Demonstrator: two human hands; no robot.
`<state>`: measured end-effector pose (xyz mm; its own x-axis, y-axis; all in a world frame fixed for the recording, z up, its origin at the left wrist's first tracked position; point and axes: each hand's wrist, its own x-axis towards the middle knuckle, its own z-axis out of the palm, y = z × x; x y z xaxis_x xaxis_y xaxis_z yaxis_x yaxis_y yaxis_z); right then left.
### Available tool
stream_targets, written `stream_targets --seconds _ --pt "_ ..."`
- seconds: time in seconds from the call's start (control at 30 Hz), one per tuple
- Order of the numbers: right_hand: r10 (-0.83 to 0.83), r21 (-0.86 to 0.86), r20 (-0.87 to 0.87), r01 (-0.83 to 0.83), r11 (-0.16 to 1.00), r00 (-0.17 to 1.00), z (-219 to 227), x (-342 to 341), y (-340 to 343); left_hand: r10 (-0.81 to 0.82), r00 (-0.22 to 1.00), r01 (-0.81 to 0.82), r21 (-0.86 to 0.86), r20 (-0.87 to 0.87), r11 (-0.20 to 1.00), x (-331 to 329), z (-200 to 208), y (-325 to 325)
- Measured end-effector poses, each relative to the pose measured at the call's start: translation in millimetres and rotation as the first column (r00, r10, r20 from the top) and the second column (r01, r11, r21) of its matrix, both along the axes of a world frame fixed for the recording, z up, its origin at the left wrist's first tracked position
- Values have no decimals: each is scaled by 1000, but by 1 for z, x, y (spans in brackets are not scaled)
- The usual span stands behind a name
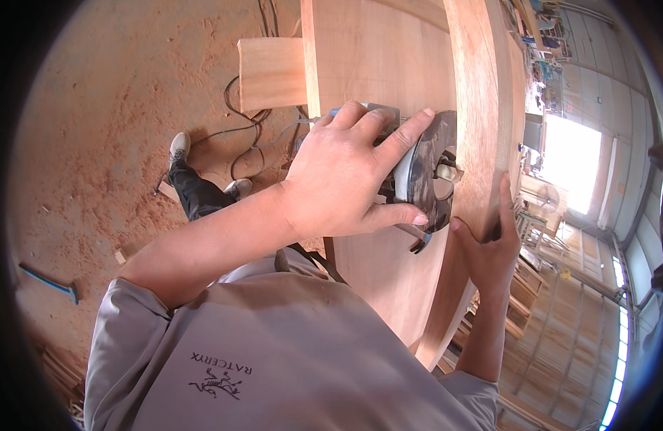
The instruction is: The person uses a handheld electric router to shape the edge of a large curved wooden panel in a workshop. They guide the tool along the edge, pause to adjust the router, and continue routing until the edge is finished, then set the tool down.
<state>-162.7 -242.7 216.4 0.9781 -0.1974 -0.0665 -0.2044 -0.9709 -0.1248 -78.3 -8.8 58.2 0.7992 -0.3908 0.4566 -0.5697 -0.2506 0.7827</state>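
Note:
My left hand (346,169) is closed over the body of a corded power tool, which looks like a handheld router (430,169). Its dark, scuffed, rounded base shows an opening in the middle and faces the edge of a long wooden board (479,93). Most of the tool's body is hidden under my palm. Lower on the same board, my right hand (489,251) grips it, thumb on the near face and a finger stretched along the other side. A small blue-and-black metal part (420,242) sticks out below the router; I cannot tell whether it belongs to it.
A wide wooden panel (378,57) lies beside the board, with a shorter plank (272,74) at its left. Dark cables (256,129) loop over the sawdust-strewn floor (123,93). A blue-handled hammer (51,282) lies at left. Wooden frames (522,302) stand at right.

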Motion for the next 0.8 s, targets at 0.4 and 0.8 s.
stream_targets --seconds 0.4,0.8 --pt "-41 38 -36 43 998 998 1 0 0 5 997 -2 36 -74 999 2 5 -3" --pt "7 30 -17 -7 1000 1000 1 -5 2 -1 993 5 33 -119 999 -2 9 -1"
